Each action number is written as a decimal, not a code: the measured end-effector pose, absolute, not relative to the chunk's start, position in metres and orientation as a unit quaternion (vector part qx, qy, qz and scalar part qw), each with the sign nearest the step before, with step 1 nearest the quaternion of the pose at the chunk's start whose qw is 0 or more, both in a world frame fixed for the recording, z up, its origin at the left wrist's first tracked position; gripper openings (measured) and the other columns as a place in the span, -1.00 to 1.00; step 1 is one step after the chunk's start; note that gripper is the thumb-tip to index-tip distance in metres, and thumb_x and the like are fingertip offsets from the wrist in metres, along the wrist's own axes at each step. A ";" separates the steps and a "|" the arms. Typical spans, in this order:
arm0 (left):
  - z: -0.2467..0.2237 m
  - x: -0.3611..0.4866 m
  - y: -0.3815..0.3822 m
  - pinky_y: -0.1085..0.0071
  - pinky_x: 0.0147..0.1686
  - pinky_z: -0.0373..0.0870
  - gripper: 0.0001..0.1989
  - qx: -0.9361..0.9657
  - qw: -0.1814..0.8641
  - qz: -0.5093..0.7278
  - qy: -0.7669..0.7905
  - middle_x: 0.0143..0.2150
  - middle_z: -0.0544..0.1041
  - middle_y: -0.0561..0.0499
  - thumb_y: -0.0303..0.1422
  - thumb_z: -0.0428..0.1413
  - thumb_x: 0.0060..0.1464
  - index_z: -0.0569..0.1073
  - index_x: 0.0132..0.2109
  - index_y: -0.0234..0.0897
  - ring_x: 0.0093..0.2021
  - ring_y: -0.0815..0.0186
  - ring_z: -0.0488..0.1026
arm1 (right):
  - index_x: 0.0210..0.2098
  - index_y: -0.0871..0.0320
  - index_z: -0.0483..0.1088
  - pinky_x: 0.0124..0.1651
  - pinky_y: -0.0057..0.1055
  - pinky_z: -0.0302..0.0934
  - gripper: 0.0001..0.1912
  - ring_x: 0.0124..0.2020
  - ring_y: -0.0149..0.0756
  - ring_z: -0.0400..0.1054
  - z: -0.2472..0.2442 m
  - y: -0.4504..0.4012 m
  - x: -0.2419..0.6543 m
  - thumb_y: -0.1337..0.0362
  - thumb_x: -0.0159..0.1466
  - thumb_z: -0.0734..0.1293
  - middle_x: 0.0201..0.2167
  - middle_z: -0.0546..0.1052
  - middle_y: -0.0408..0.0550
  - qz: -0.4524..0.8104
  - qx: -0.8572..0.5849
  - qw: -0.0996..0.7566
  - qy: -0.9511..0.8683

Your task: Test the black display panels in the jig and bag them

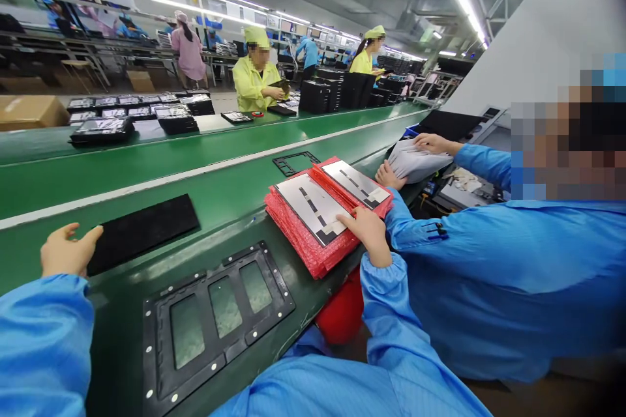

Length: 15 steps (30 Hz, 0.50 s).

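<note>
**A:** What's closest to the body?

**B:** A black frame fixture point(280, 296) with three pale windows, lying on the green conveyor table point(59, 192).

**A:** And the left hand point(71, 251)?

**B:** Open, fingers spread, gripping nothing. Its fingertips are just beside the near end of a black foam pad point(141, 234), whose long axis slants away to the right, along the table.

**A:** The right hand point(370, 232)?

**B:** Also open, lying flat with its fingers on the near edge of a white-faced panel point(306, 208), though not clearly gripping it. The panel sits on a stack of red bubble wrap point(298, 251), its long axis running from upper left to lower right, across the table. The right hand is much the nearer to it; the left is well apart.

**A:** What's beyond that?

**B:** A second panel point(356, 184) lies beside the first. At the right, a co-worker in a blue coat point(489, 273) handles a grey bundle point(420, 161). Across the table, a co-worker in yellow point(252, 85) sits near stacks of black trays point(315, 94).
</note>
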<state>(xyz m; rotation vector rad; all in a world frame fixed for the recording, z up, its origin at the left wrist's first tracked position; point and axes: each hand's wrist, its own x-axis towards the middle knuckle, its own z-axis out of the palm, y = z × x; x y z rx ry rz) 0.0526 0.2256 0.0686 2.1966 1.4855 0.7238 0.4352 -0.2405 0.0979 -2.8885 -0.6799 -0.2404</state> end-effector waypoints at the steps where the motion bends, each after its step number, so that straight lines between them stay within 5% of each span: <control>1: 0.066 0.054 0.213 -0.01 0.00 0.39 -0.51 0.750 0.211 0.274 0.563 -0.05 0.51 0.00 -0.07 0.00 0.10 0.36 0.02 -0.38 0.05 -0.05 0.42 | -0.14 0.28 0.44 -0.24 -0.29 0.12 -0.43 -0.16 -0.02 0.39 0.099 -0.240 0.438 -0.16 0.27 0.26 -0.21 0.50 0.23 -0.070 -0.967 0.087 -0.230; 8: 0.050 0.062 0.081 0.09 0.00 0.41 -0.46 0.804 0.351 0.282 0.389 0.15 0.40 0.07 0.10 0.01 0.04 0.43 0.01 -0.15 0.17 -0.06 0.33 | -0.26 0.18 0.39 -0.29 -0.35 0.06 -0.42 -0.27 -0.13 0.39 0.100 -0.236 0.464 -0.25 0.12 0.34 -0.33 0.51 0.04 0.009 -0.961 0.133 -0.242; 15: 0.026 0.045 0.026 0.02 0.04 0.45 -0.49 0.767 0.433 0.244 0.406 0.23 0.35 -0.06 0.11 0.10 -0.06 0.50 -0.07 -0.08 0.20 -0.08 0.32 | -0.43 0.14 0.33 -0.40 -0.44 0.02 -0.52 -0.47 -0.34 0.26 0.092 -0.241 0.492 -0.13 0.02 0.45 -0.51 0.40 -0.20 0.053 -0.935 0.232 -0.263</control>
